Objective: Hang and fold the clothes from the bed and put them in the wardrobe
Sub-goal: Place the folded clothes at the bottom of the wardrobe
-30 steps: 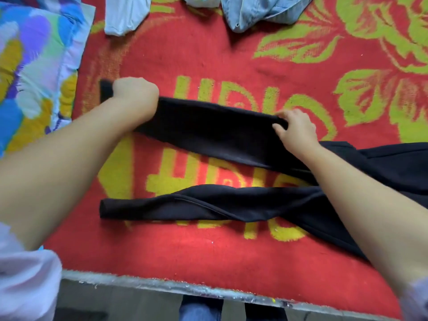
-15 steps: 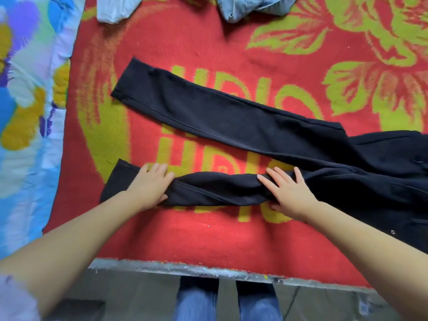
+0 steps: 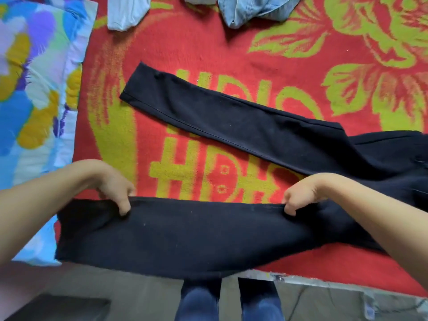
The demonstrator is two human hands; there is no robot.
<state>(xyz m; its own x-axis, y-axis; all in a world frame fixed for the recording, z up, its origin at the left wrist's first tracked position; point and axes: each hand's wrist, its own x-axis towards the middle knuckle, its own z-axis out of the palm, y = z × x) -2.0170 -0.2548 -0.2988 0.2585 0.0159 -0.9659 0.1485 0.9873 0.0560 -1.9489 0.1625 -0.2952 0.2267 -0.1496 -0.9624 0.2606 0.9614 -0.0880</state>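
A pair of black trousers [image 3: 254,135] is lying on a bed that is wearing a fuzzy red blanket [image 3: 208,49] with big yellow-green leaves and letters on it. The cloth of the trousers is looking soft, dark and plain. One long, flat leg is stretching across the blanket, slanting up toward the left, with a thin seam line running along its lower side. The other leg is nearer the person and is being lifted up along its top edge, so it is hanging like a wide, smooth strip over the front edge of the bed.

The left hand [image 3: 115,191] is pinching that top edge near the leg's end, with fingers curled around the cloth. The right hand [image 3: 298,195] is pinching the same edge closer to the waist part, fingers curled too.

A bright flowery pillow [image 3: 30,89] in blue, purple and yellow is lying at the left side. At the far edge, a pale white cloth [image 3: 126,12] and a light blue denim piece [image 3: 250,9] are lying crumpled. Below the bed, a grey floor [image 3: 115,290] is showing.
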